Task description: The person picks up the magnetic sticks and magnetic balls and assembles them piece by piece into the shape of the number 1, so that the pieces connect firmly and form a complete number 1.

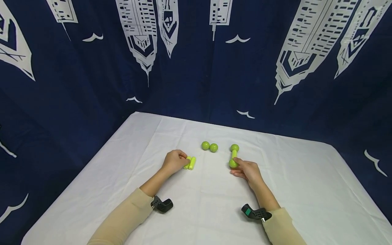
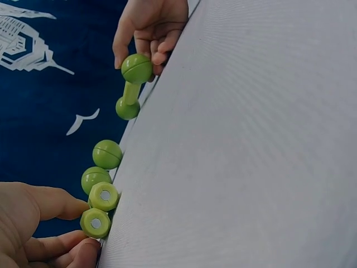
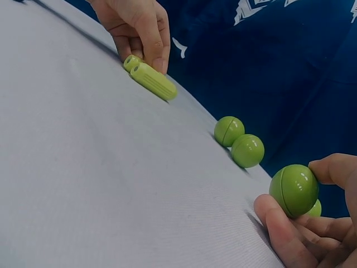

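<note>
Sleeves nearest; both hands occupied, loose balls lying between and beyond

Wrist-worn devices, black, sit at the cuffs. Past them, the right hand grasps a dumbbell-shaped piece by its near ball, pinched between fingers and thumb. The long axis of that piece runs almost straight away from the person, far ball toward the back edge. Whether it touches the worktop cannot be told.

The left hand pinches the outer of two short rods, the left rod; the right rod lies alongside it. Both point away from the person, far ends leaning slightly right, roughly parallel to the dumbbell-shaped piece.

Farther out, the loose balls rest side by side on the worktop, ahead and to the right of the rods, ahead and to the left of the right hand. Neither is held. The left of the two stands nearer the left hand, its neighbour nearer the dumbbell-shaped piece.

Condition: balls glossy green, each loose one with a seam line visible from a wrist view. Rods paler yellow-green, sides faceted, a silver-grey disc showing at each near end. Dark blue cloth hangs behind.
</note>
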Available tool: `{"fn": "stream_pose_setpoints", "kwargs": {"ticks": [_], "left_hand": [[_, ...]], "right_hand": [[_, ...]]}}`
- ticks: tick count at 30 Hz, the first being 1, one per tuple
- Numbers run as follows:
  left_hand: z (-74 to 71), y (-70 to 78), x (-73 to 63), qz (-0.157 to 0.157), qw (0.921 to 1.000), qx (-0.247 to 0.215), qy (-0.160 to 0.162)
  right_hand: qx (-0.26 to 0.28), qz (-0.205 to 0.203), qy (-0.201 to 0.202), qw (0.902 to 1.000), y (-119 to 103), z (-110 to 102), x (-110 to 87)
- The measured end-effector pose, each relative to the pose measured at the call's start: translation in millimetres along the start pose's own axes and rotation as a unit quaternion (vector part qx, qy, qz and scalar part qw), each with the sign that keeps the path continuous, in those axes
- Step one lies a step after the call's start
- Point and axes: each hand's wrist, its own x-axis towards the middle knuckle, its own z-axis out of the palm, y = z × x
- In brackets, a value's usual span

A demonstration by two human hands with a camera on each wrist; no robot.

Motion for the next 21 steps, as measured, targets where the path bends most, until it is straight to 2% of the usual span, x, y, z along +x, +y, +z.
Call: {"fn": "stream_pose_setpoints", "kwargs": {"ticks": [4,13,21], "left_hand": [[0.2,0.4,-0.8,0.006,0.9999,0.014,0.005],[-1.9,4.2,-1.2,-0.004,0.9992,0.039,-0.005],[-1.6,3.7,-2.6,-0.012,0.9973,0.073,0.001]], "right_hand": [[0.000,0.001,0.000,1.0000,0.4,0.6,0.3],[-0.002,-0.005,0.004,1.0000,-0.8,-0.4,-1.0],[-0.009,-0.009,0.010,0.9999,0.6,1.0,-0.7]]}}
